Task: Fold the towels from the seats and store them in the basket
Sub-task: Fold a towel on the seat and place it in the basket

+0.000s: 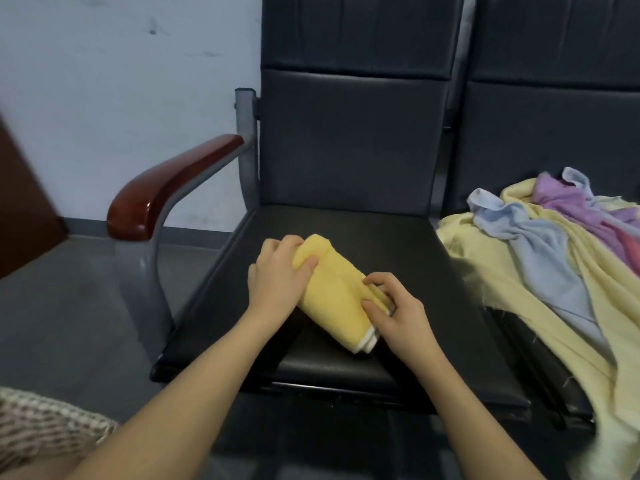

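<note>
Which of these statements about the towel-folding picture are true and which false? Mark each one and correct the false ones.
1. Both hands grip the yellow towel. True: the left hand holds its far end, the right hand its near end.
2. The yellow towel lies on the floor. False: it lies on the black seat.
3. A heap of unfolded towels covers the neighbouring seat on the right. True.
4. The yellow towel is spread out flat. False: it is folded into a narrow bundle.
5. The seat has a blue plastic armrest. False: the armrest is glossy reddish-brown wood.
</note>
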Demonstrator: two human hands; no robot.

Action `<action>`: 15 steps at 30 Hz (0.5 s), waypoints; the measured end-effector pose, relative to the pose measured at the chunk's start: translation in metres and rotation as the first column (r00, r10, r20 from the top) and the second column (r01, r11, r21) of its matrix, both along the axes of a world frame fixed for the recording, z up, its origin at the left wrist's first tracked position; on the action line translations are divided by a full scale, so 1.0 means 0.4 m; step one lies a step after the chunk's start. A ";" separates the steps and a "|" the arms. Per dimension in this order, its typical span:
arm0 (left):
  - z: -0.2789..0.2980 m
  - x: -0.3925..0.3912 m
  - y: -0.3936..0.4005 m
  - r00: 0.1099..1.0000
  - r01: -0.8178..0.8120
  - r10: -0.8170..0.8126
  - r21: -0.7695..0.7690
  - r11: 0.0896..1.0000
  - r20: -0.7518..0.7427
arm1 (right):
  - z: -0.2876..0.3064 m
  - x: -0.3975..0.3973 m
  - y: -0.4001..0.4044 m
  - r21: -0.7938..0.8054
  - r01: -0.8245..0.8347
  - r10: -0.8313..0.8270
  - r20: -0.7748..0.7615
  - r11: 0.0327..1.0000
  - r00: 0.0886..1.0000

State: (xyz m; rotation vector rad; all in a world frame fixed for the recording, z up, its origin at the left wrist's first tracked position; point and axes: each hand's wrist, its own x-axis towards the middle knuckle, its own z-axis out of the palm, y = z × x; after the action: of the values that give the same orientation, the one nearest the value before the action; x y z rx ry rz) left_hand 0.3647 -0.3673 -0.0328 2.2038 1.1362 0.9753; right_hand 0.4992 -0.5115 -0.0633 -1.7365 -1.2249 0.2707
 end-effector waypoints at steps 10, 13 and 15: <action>0.100 -0.270 0.047 0.977 -0.084 0.059 0.116 0.990 0.205 | 0.063 -0.210 0.099 0.219 -0.178 0.190 -0.037 0.959 0.981; 0.126 -0.396 0.076 0.962 -0.107 0.048 0.210 0.972 0.268 | 0.100 -0.310 0.146 0.241 -0.252 0.261 -0.007 0.937 0.965; 0.137 -0.492 0.107 0.954 -0.149 0.074 0.245 0.958 0.290 | 0.119 -0.384 0.192 0.226 -0.321 0.321 0.038 0.920 0.946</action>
State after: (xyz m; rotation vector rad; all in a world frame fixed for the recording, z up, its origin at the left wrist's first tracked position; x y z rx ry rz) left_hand 0.1680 -0.3246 0.0219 2.1266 1.0590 1.5114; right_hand 0.3456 -0.4348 -0.0156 -1.3335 -1.4810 0.3076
